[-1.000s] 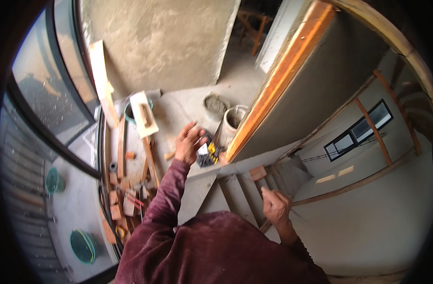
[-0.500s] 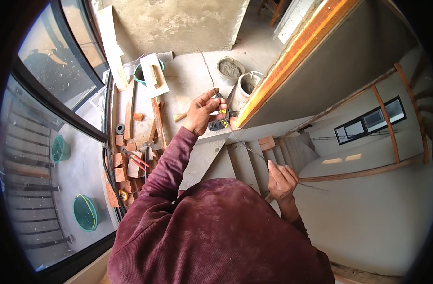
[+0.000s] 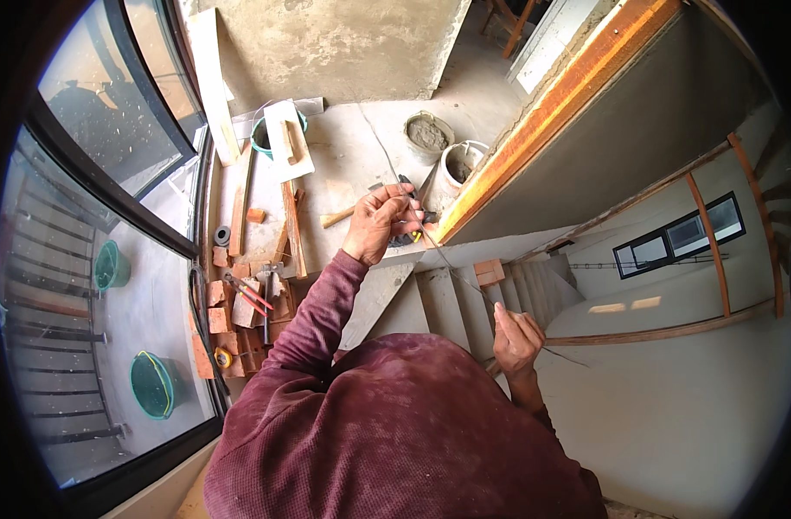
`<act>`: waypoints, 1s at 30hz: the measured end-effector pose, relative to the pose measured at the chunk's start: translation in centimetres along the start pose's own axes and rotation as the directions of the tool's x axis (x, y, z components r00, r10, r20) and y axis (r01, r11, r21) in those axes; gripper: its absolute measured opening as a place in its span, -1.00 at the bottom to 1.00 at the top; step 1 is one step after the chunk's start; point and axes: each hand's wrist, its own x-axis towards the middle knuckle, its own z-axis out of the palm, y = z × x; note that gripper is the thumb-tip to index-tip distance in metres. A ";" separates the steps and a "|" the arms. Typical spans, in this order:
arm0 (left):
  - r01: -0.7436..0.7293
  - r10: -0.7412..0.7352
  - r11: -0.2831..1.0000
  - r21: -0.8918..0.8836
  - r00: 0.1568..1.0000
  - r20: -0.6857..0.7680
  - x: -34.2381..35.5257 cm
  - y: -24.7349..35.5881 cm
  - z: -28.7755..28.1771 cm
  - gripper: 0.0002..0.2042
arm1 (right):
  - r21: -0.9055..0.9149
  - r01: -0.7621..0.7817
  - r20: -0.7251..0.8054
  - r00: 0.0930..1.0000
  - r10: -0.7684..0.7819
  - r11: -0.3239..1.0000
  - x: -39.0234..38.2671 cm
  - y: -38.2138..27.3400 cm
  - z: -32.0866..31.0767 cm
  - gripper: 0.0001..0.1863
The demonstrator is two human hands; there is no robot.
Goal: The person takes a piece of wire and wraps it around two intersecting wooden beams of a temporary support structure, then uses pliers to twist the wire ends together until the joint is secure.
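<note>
A thin grey wire (image 3: 448,262) runs slantwise between my hands and continues past both of them. My left hand (image 3: 382,223), farther out and above the landing edge, pinches it between thumb and fingers. Closer to my body, my right hand (image 3: 516,340) is closed around the wire, and a thin end sticks out to its right. Behind the left hand lies a black and yellow object (image 3: 410,237), mostly hidden, its kind unclear. Left of that hand a wooden handle (image 3: 336,216) rests on the floor.
Stairs (image 3: 443,298) descend beneath my hands, beside a wood-edged wall (image 3: 534,130). Buckets of mortar (image 3: 427,134) stand beyond. At left are a plastering float (image 3: 288,143), planks (image 3: 240,203), bricks (image 3: 220,320), red-handled pliers (image 3: 250,292) and a glass window (image 3: 110,303).
My left hand has come slightly nearer to me along the wire, covering more of the black and yellow object. The right hand stays nearly in place; the view has shifted slightly.
</note>
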 end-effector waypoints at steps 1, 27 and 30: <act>-0.025 0.025 1.000 -0.008 1.000 0.006 0.2 -0.1 -0.1 -0.87 | 0.005 -0.001 0.001 1.000 0.000 1.000 0.0 0.1 -0.1 -0.64; -0.051 0.331 0.489 -0.871 0.934 0.132 4.3 4.8 -4.9 -0.91 | 0.014 -0.492 0.277 0.838 0.469 0.870 4.7 3.8 -2.6 -0.81; -0.060 0.378 0.495 -0.867 0.913 0.153 4.1 6.7 -4.6 -0.92 | 0.198 -0.311 0.769 0.638 0.050 0.930 3.2 5.0 -2.3 -0.75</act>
